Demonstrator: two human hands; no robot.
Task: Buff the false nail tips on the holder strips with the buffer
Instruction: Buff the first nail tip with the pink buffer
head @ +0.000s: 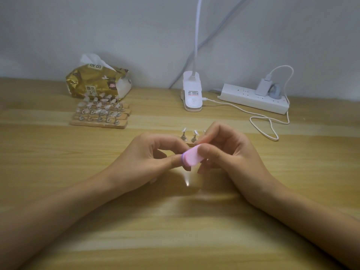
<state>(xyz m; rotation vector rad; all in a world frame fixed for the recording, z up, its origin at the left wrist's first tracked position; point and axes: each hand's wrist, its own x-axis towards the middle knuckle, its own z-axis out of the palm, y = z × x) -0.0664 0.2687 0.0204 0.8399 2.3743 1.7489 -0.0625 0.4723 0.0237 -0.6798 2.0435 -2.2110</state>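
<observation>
While the pink buffer (191,157) is pinched between both hands, the left hand (152,152) closing thumb and forefinger on its nearer, purple-edged end and the right hand (224,151) pressing a curled thumb over its farther end, the nail tips (189,134) in work are found just beyond it, their holder strip hidden behind the fingers. The buffer's long axis is slanted from near-left to far-right, toward them. The right hand is judged nearer. More stacked strips (99,117) are set well apart, far left.
</observation>
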